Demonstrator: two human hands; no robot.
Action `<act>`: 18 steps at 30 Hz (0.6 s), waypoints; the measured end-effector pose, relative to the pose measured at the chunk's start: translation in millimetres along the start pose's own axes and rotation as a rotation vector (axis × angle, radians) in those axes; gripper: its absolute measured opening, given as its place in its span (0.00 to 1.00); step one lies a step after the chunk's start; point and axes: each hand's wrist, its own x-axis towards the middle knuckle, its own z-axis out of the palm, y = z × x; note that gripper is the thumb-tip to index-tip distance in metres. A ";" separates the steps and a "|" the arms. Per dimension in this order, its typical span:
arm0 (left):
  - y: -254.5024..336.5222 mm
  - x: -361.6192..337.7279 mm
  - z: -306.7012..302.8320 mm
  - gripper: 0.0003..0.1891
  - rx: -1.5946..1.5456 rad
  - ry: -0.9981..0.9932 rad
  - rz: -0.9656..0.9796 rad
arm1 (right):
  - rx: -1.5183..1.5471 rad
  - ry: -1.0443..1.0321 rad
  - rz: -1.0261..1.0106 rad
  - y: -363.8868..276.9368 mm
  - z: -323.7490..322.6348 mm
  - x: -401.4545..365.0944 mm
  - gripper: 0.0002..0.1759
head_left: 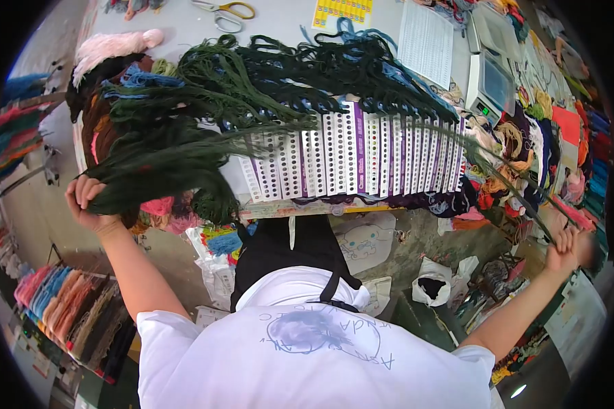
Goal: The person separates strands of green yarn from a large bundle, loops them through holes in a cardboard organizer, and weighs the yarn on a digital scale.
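At the left edge of the table, my left hand [92, 201] is closed around a thick bundle of dark green thread [157, 184]. Out to the right, my right hand [564, 251] is closed on a thin length of dark green strands [501, 178]. These strands stretch across the table between my hands, above a row of white and purple punched-hole cards [348, 153]. Behind the cards lie heaped dark green skeins [280, 75], with some blue thread [143, 76] to the left. Part of the strands on the left is smeared by motion.
Scissors [233, 9], a yellow card [341, 12] and a printed sheet [426, 44] lie at the back. A digital scale [494, 85] stands at the right beside mixed yarn [518, 143]. Racks of coloured skeins [68, 300] stand at the lower left. A white bag [431, 283] is on the floor.
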 end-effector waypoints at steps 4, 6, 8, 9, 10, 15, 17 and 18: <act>-34.7 24.4 -8.1 0.04 -0.018 0.053 0.123 | -0.233 0.129 -0.192 36.3 49.0 -23.3 0.09; -84.6 40.6 -10.4 0.06 -0.039 0.120 -0.008 | -0.332 0.183 -0.093 125.0 117.2 -28.4 0.07; -162.0 53.5 -14.6 0.05 0.134 0.340 -0.102 | -0.445 0.231 -0.018 226.9 165.1 -20.9 0.11; -194.5 57.2 -32.8 0.03 0.219 0.406 -0.242 | -0.579 0.166 0.108 274.0 171.8 -11.9 0.13; -231.3 57.6 -47.9 0.07 0.518 0.557 -0.345 | -0.812 0.094 0.072 320.2 183.6 -9.9 0.11; -367.4 38.1 -124.0 0.10 1.126 0.575 -0.649 | -0.939 -0.261 0.056 501.2 217.6 5.7 0.11; -386.1 41.9 -126.5 0.09 1.356 0.545 -0.713 | -0.971 -0.318 0.013 533.2 226.4 7.6 0.11; -393.1 44.3 -127.4 0.08 1.350 0.528 -0.662 | -1.027 -0.325 -0.016 542.6 228.7 9.0 0.10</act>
